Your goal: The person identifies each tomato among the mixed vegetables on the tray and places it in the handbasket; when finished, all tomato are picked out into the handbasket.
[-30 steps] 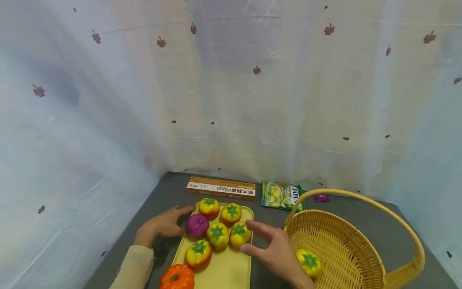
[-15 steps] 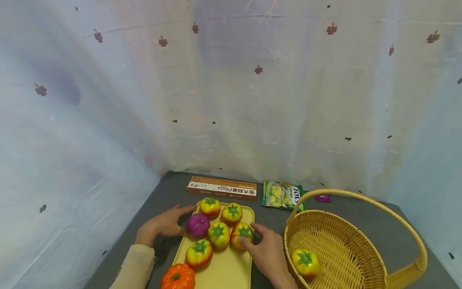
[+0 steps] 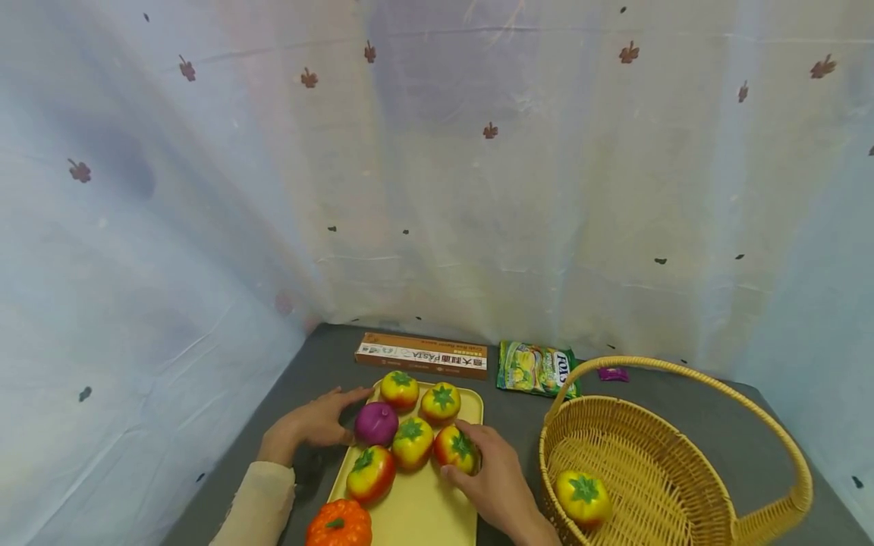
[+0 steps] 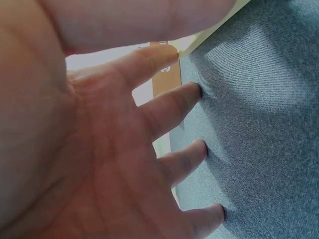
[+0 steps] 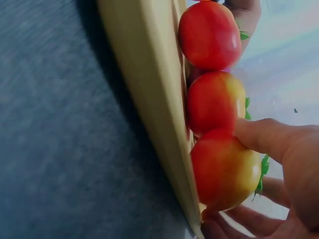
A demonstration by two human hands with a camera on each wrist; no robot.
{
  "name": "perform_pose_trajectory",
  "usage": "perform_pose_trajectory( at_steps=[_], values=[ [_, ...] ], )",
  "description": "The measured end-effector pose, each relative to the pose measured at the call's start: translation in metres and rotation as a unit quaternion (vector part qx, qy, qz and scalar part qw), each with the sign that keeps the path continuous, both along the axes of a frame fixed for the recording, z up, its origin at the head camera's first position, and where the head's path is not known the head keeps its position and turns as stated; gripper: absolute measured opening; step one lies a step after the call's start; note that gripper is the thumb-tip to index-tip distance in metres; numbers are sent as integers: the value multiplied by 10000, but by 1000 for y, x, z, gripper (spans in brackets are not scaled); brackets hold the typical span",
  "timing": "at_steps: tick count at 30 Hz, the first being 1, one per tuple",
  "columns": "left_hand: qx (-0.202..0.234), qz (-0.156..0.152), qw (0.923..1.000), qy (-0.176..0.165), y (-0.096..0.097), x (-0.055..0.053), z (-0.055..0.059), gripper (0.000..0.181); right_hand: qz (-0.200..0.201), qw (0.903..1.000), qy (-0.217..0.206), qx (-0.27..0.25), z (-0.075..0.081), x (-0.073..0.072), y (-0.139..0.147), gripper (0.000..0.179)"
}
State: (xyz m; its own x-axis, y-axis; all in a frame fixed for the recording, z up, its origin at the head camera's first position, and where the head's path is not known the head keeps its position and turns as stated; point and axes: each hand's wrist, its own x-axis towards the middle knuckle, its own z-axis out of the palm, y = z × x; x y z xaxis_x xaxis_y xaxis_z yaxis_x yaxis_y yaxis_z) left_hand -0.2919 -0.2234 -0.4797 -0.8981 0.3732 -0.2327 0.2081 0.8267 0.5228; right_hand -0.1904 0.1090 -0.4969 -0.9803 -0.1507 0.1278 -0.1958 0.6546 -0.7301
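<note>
My right hand [image 3: 497,481] holds a red-and-yellow tomato [image 3: 454,449] at the right edge of the yellow tray [image 3: 426,523]. In the right wrist view, the thumb lies against this tomato [image 5: 224,172] and the fingers reach round its far side. Several similar tomatoes, a purple onion [image 3: 376,424] and an orange pumpkin [image 3: 339,525] also sit on the tray. Beside the tray's left edge, near the onion, rests my left hand [image 3: 315,422] with its fingers spread. Its fingertips touch the grey tabletop in the left wrist view, and its palm holds nothing.
A wicker basket [image 3: 635,447] with a tall handle stands right of the tray, one tomato [image 3: 583,498] inside. Behind the tray lie a pasta box [image 3: 422,355], a green FOX'S candy bag [image 3: 536,369] and a small purple packet [image 3: 613,374]. Fabric walls surround the table.
My right hand has moved left from the basket side and closed round the tray's right-hand tomato, which has tilted. The lower-left tomato has also tilted. The left hand stays in place.
</note>
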Motion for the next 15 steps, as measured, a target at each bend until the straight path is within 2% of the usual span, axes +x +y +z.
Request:
perform_pose_trajectory(
  at_steps=[6, 10, 15],
  values=[
    [-9, 33, 10000, -18, 1, 0, 1, 91, -25, 9991, -293, -300, 5, 6, 8, 68],
    [-11, 21, 10000, -11, 1, 0, 1, 91, 267, 9972, -325, -615, 16, 14, 15, 63],
    [-23, -5, 10000, 9, 0, -1, 1, 91, 734, 9892, -722, -1043, 37, 29, 31, 60]
  ],
)
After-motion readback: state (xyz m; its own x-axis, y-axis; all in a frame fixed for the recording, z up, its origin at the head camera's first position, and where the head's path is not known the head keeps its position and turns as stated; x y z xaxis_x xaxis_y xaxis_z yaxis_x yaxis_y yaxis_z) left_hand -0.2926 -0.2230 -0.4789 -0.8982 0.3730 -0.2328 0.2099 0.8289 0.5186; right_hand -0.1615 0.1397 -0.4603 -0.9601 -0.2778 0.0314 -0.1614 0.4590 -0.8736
